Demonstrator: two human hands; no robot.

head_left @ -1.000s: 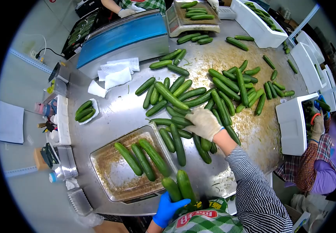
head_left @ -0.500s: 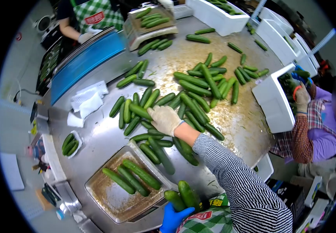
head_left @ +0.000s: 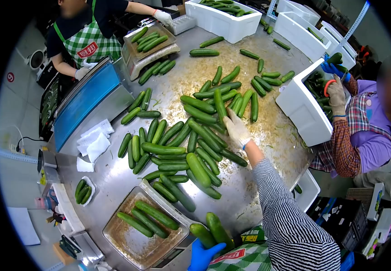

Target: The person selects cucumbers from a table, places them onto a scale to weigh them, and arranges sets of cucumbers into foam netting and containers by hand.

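Observation:
My left hand (head_left: 204, 254), in a blue glove at the bottom edge, is closed around two cucumbers (head_left: 217, 229) held against my apron. Out over the table, my right hand (head_left: 238, 129) wears a pale glove. Its fingers are closed at the near end of a cucumber (head_left: 220, 104) that lies across the pile; the glove partly hides the grip. Many loose cucumbers (head_left: 198, 170) spread between my hands. On the near scale's stained pan (head_left: 123, 247) rest three cucumbers (head_left: 148, 218), left of my blue glove.
A small white tray of cucumbers (head_left: 91, 183) and white sheets (head_left: 97, 147) are at left. Beyond them are a blue-topped machine (head_left: 81, 103) and another scale (head_left: 134, 61) holding cucumbers. White foam boxes (head_left: 300, 108) line the right. Two co-workers stand across the table and at right.
My right hand has left a cucumber on the left of the pile and moved right and farther out to another. My left hand keeps the same two cucumbers. The view has shifted.

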